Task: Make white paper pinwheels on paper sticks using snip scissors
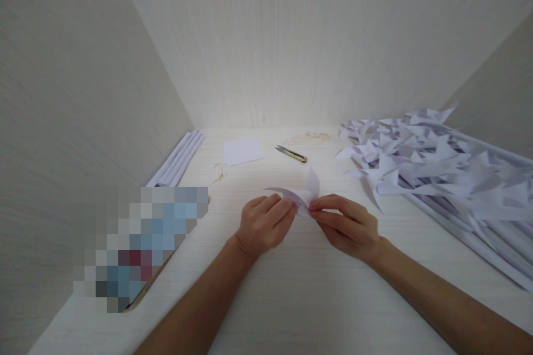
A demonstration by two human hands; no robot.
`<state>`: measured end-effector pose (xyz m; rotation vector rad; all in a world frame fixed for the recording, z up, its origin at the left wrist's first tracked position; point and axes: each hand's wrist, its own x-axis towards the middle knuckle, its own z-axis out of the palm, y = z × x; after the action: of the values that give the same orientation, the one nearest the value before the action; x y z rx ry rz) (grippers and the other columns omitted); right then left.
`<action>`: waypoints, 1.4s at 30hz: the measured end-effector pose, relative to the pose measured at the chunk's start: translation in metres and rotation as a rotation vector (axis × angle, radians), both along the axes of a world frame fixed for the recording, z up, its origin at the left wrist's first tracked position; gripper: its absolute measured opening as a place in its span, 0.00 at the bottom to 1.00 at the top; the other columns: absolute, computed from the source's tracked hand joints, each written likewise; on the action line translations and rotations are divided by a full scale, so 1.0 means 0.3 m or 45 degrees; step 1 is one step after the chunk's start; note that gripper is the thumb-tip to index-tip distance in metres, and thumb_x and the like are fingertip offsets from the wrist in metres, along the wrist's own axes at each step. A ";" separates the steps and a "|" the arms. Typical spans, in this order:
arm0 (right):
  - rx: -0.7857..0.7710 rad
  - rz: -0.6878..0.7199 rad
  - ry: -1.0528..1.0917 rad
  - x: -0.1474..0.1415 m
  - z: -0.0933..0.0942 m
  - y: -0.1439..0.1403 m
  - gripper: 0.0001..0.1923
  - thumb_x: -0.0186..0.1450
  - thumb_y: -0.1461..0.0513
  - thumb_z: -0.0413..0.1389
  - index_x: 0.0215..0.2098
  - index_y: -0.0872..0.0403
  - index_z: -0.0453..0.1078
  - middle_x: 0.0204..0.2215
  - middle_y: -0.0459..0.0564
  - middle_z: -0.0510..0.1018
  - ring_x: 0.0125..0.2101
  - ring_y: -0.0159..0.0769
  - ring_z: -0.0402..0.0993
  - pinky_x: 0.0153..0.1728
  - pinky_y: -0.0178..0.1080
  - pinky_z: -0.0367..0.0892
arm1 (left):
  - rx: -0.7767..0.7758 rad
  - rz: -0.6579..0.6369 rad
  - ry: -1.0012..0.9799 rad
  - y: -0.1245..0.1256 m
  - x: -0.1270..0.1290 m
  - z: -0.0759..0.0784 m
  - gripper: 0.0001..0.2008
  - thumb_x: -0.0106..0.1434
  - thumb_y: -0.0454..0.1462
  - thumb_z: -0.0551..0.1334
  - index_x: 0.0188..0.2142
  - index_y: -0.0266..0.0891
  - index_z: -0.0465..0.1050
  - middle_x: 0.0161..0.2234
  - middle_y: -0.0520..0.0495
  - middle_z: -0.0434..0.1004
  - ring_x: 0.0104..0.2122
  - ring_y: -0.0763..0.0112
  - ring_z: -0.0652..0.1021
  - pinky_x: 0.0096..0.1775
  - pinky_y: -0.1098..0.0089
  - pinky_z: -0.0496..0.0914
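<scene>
A white paper pinwheel (311,186) with curved blades is held between my two hands above the table. My left hand (266,223) is closed, its fingers pinching the pinwheel's left side near the centre. From the right, my right hand (348,226) pinches the paper close to its centre with thumb and fingertips. What lies right under the fingertips is hidden. Just beyond the hands, a pair of thread snips (291,153) rests on the table. Further left is a flat piece of white paper (242,150).
Many paper pinwheels on rolled sticks (433,158) are piled along the right side. Several white paper tubes (177,160) lie at the left wall. A blurred-out object (158,238) sits in front of them. Small tan scraps (317,136) lie near the back wall (266,55).
</scene>
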<state>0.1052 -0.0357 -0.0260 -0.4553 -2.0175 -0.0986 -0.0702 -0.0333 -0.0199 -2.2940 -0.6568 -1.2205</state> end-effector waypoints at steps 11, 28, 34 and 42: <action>-0.039 0.023 -0.011 0.008 -0.005 0.001 0.10 0.54 0.75 0.52 0.31 0.57 0.67 0.28 0.55 0.73 0.30 0.33 0.71 0.27 0.33 0.70 | 0.014 -0.010 0.008 -0.001 0.002 0.002 0.07 0.56 0.28 0.55 0.22 0.33 0.67 0.21 0.48 0.74 0.22 0.76 0.71 0.22 0.75 0.63; -0.105 0.053 -0.052 0.007 -0.011 0.006 0.12 0.54 0.74 0.52 0.35 0.55 0.67 0.29 0.54 0.74 0.31 0.32 0.72 0.28 0.32 0.70 | 0.007 -0.007 -0.014 0.001 0.002 -0.003 0.07 0.56 0.28 0.56 0.23 0.34 0.65 0.21 0.49 0.73 0.22 0.77 0.70 0.22 0.75 0.62; -0.198 0.080 -0.083 0.020 -0.001 0.005 0.16 0.55 0.74 0.48 0.37 0.56 0.69 0.33 0.55 0.74 0.33 0.32 0.72 0.31 0.32 0.70 | 0.012 0.007 -0.011 0.007 -0.009 -0.011 0.04 0.54 0.27 0.58 0.24 0.33 0.67 0.23 0.48 0.74 0.22 0.77 0.70 0.22 0.75 0.63; -0.273 -0.041 0.103 0.013 0.001 0.008 0.16 0.55 0.73 0.53 0.39 0.52 0.68 0.28 0.48 0.77 0.28 0.31 0.73 0.28 0.32 0.70 | -0.027 -0.034 -0.030 0.005 -0.005 -0.006 0.05 0.55 0.28 0.57 0.23 0.33 0.67 0.22 0.48 0.74 0.22 0.77 0.70 0.22 0.75 0.63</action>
<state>0.1090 -0.0333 -0.0257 -0.6178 -1.9495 0.1162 -0.0718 -0.0317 -0.0216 -2.3158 -0.6525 -1.2603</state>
